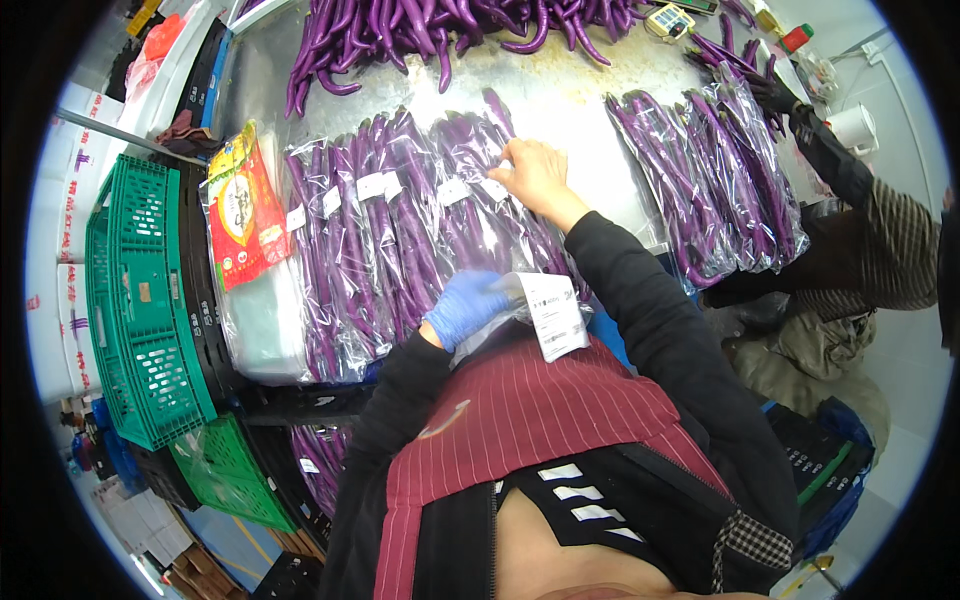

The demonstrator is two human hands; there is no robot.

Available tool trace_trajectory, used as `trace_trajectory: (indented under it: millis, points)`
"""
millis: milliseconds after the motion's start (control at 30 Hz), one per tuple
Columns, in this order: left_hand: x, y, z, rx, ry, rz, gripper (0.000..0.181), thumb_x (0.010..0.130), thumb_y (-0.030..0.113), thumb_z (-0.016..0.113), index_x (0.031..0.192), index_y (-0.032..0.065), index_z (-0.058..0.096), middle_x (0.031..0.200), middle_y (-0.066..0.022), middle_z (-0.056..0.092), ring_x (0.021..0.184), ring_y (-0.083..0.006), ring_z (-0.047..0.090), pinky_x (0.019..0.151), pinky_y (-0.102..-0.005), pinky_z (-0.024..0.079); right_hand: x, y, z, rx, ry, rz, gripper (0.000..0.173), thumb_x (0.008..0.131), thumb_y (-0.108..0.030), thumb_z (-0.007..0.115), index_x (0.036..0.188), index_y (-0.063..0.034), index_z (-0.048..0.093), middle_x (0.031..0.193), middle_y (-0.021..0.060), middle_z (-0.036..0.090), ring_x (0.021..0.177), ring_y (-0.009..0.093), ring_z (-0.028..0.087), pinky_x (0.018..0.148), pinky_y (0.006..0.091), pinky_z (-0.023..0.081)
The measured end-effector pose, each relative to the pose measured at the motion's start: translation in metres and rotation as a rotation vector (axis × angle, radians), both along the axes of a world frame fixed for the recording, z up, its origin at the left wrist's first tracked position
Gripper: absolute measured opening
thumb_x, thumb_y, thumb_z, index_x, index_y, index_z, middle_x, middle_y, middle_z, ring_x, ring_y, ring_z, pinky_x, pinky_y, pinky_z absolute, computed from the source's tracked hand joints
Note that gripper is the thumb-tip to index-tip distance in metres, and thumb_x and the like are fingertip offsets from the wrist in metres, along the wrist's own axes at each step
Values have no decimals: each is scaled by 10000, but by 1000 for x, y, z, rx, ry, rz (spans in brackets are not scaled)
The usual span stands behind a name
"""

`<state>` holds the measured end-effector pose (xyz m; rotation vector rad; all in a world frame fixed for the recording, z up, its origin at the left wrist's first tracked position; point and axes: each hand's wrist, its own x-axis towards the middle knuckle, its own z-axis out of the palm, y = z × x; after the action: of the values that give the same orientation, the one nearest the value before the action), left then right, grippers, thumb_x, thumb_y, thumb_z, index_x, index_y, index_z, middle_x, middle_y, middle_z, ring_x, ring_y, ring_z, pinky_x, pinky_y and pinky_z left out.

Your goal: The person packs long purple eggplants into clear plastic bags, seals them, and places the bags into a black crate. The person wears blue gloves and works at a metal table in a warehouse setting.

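Observation:
My left hand (466,309), in a blue glove, grips a strip of white printed labels (555,315) that hangs down in front of the apron. Bare and curved, my right hand (537,174) is over a clear bag of long purple eggplants (491,232), with the thumb close to a white label (495,190) on it. Thumb and fingers are apart and nothing shows between them; whether they press on the label cannot be told. More bagged eggplants (352,247) lie side by side to the left, several with white labels.
Loose eggplants (420,30) are heaped at the metal table's (577,82) far side. Unlabelled-looking bagged eggplants (705,180) lie at right, near a co-worker's dark-gloved hand (772,94). A red-and-yellow printed bag (247,210) rests on clear plastic bags (266,322). Green crates (146,300) stand left.

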<state>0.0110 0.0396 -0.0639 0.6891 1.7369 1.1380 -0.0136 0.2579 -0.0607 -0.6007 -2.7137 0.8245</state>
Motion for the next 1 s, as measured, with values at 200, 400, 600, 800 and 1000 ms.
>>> trace_trajectory:
  millis: [200, 400, 600, 800, 1000]
  points:
    - [3, -8, 25, 275, -177, 186, 220, 850, 114, 605, 1023, -15, 647, 900, -88, 685, 818, -153, 647, 726, -272, 502, 27, 17, -19, -7, 17, -213, 805, 706, -522, 718, 1277, -36, 424, 1176, 203, 480, 1127, 368, 437, 938, 506, 350]
    - [2, 8, 52, 530, -111, 297, 288, 882, 156, 632, 1110, -17, 596, 962, -58, 642, 912, -126, 608, 802, -245, 482, 112, 117, -10, 393, -117, -564, 758, 665, -397, 772, 1243, -62, 413, 1149, 162, 488, 1077, 355, 466, 862, 519, 389]
    - [10, 32, 81, 463, -170, 386, 283, 851, 61, 635, 1114, -43, 607, 1025, -94, 648, 934, -143, 615, 838, -250, 477, 184, 157, -24, 430, -542, -476, 631, 642, -330, 785, 1145, -52, 524, 1152, 152, 503, 1101, 349, 453, 885, 525, 365]
    - [14, 38, 87, 497, -250, 130, 215, 812, 74, 670, 1009, -11, 658, 968, -76, 657, 895, -150, 631, 797, -265, 495, 184, 178, -43, 451, -290, -422, 335, 701, -223, 686, 978, -55, 604, 991, 159, 573, 963, 354, 561, 800, 490, 432]
    - [13, 36, 88, 525, -85, 21, 213, 787, 71, 681, 984, -9, 660, 1006, -93, 634, 909, -161, 615, 812, -285, 488, 157, 143, 52, -219, 69, -499, 327, 728, -209, 633, 956, 24, 608, 879, 212, 626, 801, 323, 607, 728, 390, 461]
